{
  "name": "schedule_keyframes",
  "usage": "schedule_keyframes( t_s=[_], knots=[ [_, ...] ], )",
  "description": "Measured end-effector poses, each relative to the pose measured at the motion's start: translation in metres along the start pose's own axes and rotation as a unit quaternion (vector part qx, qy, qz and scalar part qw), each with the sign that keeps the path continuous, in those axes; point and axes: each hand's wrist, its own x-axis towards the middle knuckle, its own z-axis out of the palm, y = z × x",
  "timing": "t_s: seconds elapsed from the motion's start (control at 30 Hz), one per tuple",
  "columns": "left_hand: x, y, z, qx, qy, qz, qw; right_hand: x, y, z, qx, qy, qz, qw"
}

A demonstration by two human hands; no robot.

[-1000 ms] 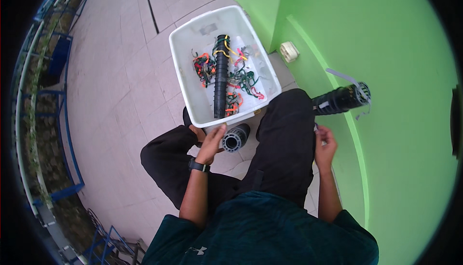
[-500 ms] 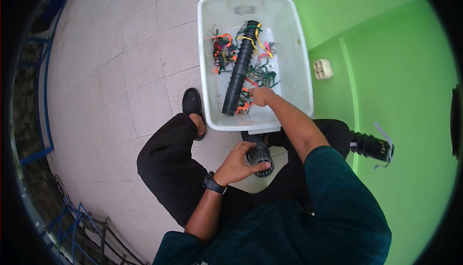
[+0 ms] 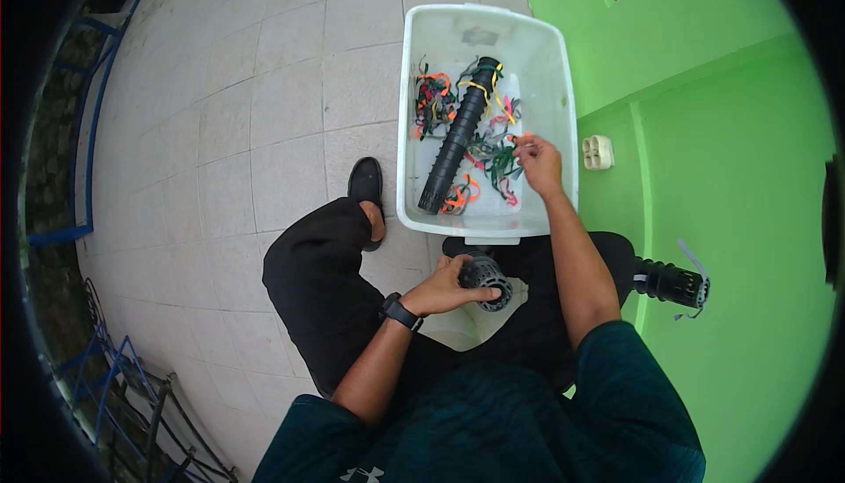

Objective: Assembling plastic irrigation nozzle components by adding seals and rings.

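Left hand gripping cylinder; right hand inside tub.
Left hand (image 3: pixel 440 291) closed round a dark grey slotted plastic cylinder (image 3: pixel 481 273), just outside the near edge of a white rectangular plastic tub (image 3: pixel 553 69); right hand (image 3: pixel 539 163) narrow, fingertips at a small orange fabric strip (image 3: pixel 517 138) toward the tub's right edge, grip on it cannot be told; black ribbed plastic tube (image 3: pixel 456 143) slants to the near left corner.

Logo (image 3: pixel 362 475) on shirt (image 3: pixel 493 413) — (no legible txt)

Right arm (image 3: pixel 583 263) reaches forward, fingers (image 3: pixel 528 152) bent — left fingers (image 3: pixel 451 265) curve.
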Motion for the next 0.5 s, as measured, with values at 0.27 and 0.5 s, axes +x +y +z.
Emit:
schedule_keyframes(
  t_s=[0.27, 0.5],
  knots=[
    [-0.013, 0.004, 0.02, -0.125, 0.005, -0.001, 0.992, -0.03, -0.08, -0.066, -0.269, 0.148, -0.22, 0.926],
    [-0.005, -0.007, 0.011, -0.191, 0.012, -0.008, 0.981, -0.124, -0.071, -0.091, 0.17, -0.332, 0.141, 0.917]
  ],
)
